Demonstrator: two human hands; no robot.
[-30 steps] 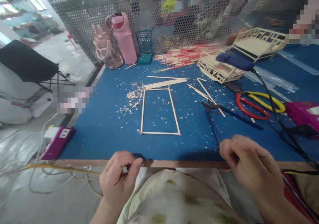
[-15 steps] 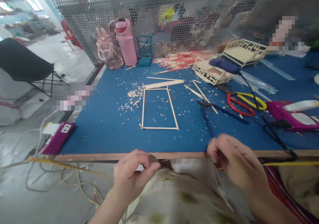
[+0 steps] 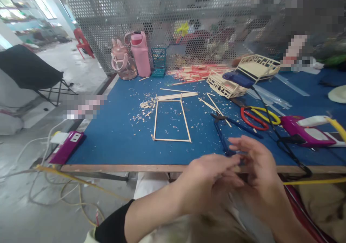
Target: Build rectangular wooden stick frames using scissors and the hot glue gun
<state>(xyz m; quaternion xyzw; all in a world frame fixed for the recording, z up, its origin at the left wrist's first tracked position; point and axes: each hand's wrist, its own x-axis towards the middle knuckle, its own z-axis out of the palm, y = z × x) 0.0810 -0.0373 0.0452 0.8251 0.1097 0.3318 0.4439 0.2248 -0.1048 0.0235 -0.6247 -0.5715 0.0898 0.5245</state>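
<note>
My left hand (image 3: 209, 178) reaches across to the right, its fingers loosely stretched and somewhat blurred. Facing it is my right hand (image 3: 259, 180), with curved fingers apart. The fingertips meet or overlap at the table's front edge, and I see nothing held in either hand. Just beyond them on the blue tabletop lie nippers (image 3: 220, 117) with dark blue handles, one handle end close to the fingers. Left of these lies a four-sided frame of thin wooden sticks (image 3: 185, 122), with short upright pieces at its far corners. Several loose sticks (image 3: 180, 95) rest by its far side.
Wood scraps (image 3: 147, 104) litter the blue tabletop (image 3: 113, 127). Behind are pink bottles (image 3: 141, 55), red-and-pale sticks (image 3: 191, 73) and wooden lattice trays (image 3: 224, 86). At right lie red-and-yellow-handled scissors (image 3: 255, 120), a blue corded tool (image 3: 238, 78) and a purple power strip (image 3: 305, 131).
My left hand has swung right from the table's front middle to meet my right hand. The right hand's fingers have spread. The view has shifted slightly.
</note>
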